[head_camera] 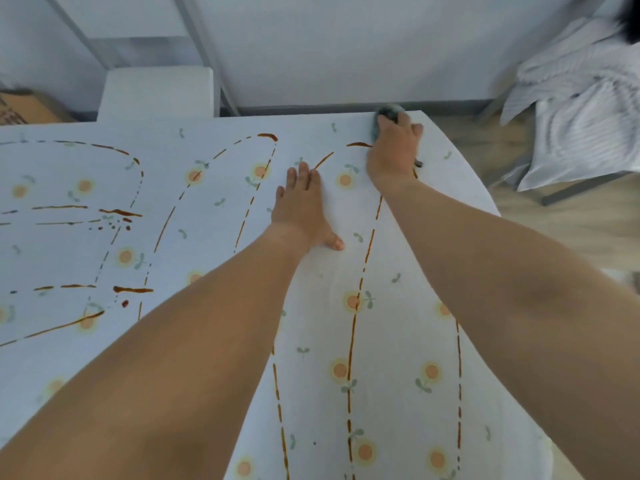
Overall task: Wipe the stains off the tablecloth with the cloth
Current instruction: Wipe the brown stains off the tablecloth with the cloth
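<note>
A grey cloth (387,114) is gripped by the right hand (393,152) at the far edge of the tablecloth (398,341), fingers curled over it. The left hand (301,211) is laid flat on the tablecloth nearer its middle, fingers straight, nothing held. Brown stains (351,334) are seen in dashed lines across the tablecloth, which covers the desk.
</note>
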{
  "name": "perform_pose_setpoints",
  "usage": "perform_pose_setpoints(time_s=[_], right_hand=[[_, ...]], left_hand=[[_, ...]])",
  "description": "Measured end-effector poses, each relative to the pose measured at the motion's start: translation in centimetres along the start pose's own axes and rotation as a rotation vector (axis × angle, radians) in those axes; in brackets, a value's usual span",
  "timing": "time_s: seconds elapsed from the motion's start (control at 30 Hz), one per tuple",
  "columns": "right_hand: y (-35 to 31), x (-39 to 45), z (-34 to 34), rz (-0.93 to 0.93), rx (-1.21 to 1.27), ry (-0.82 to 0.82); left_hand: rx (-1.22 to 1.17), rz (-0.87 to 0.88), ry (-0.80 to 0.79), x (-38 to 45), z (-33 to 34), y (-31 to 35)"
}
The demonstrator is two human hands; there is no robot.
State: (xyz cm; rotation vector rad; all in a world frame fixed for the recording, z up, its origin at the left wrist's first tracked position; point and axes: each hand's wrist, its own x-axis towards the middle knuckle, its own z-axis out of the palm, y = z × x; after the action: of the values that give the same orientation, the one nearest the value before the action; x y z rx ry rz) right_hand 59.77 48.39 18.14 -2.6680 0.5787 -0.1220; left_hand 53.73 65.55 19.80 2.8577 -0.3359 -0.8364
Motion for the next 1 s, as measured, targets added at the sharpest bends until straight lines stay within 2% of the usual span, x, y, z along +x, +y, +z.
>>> perform_pose_setpoints(time_s=[0.13, 0.2, 0.23, 0.3, 0.4, 0.47, 0.53, 0.63, 0.7, 0.73, 0.77, 0.87, 0.9, 0.97, 1.0], right_hand=[[-4.1, -0.8, 2.7, -0.508, -0.097, -0.196], [-2.2, -0.8, 2.0, -0.635, -0.145, -0.201], [-0.4, -0.7, 1.3, -0.631, -0.164, -0.16], [3.8, -0.4, -0.3, -0.448, -0.171, -0.032], [7.4, -0.3, -2.2, 0.101, -0.04, 0.14], [6.1, -0.3, -2.1, 0.248, 0.003, 0.168], [3.5, -1.1, -1.1, 0.115, 0.015, 0.072], [0.6, -3.3, 1.3, -0.432, -0.076, -0.151], [1.9, -2.9, 0.8, -0.652, -0.131, -0.227], [3.5, -2.4, 0.2, -0.63, -0.148, -0.207], [5.2, -2.0, -0.6, -0.528, -0.143, -0.153], [9.5, -2.3, -2.9, 0.038, -0.027, 0.071], [9.4, -2.7, -3.2, 0.17, -0.027, 0.105], [7.1, -3.8, -2.7, 0.208, -0.038, 0.111], [5.4, -4.3, -2.3, 0.133, -0.028, 0.058]], left_hand=[[-0.008, -0.01, 0.022, 0.0, 0.1, -0.1], [-0.019, -0.009, 0.024, -0.1, 0.1, -0.1], [-0.03, -0.009, 0.023, -0.2, 0.1, -0.1], [-0.053, -0.007, 0.027, -0.3, 0.1, -0.1], [-0.062, -0.009, 0.024, -0.3, 0.1, -0.2], [-0.064, -0.011, 0.024, -0.2, 0.1, -0.1], [-0.066, -0.007, 0.028, -0.3, 0.1, -0.1], [-0.072, -0.01, 0.036, -0.4, 0.1, -0.1], [-0.071, -0.01, 0.04, -0.3, 0.2, -0.2], [-0.07, -0.008, 0.04, -0.3, 0.2, -0.2], [-0.074, -0.007, 0.04, -0.3, 0.3, -0.2], [-0.08, -0.015, 0.041, -0.4, 0.4, -0.3], [-0.074, -0.017, 0.041, -0.6, 0.3, -0.3], [-0.028, -0.033, 0.073, -1.4, 0.4, -0.1], [0.018, -0.039, 0.103, -2.0, 0.6, 0.1]])
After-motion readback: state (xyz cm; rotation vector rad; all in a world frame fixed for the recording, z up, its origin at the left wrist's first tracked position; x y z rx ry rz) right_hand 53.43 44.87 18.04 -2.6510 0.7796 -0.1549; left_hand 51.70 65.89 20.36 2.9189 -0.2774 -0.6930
